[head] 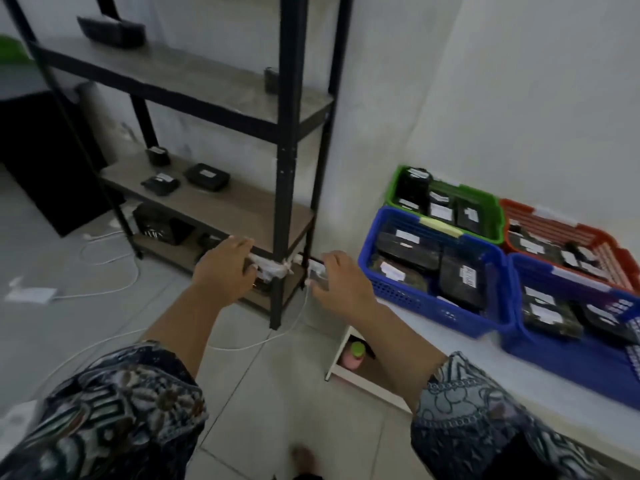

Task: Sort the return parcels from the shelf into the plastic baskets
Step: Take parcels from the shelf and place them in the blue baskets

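At the bottom of the frame, two patterned sleeves (114,407) reach forward over the tiled floor (277,393), where a white cable (239,348) trails. The left hand (225,268) hovers palm down with its fingers loosely spread at the shelf's (287,133) low front edge. The right hand (337,282) has bent fingers, and blur hides whether they pinch anything. The shelf's black front post, wrapped in white plastic (273,268), stands between the hands.

On the white tabletop (433,337) at the right sit two blue baskets (415,299), with a green basket (485,202) and a red basket (554,220) behind them, all holding dark labelled parcels. More parcels (207,176) lie on the middle shelf board, with another (110,31) at the upper left.
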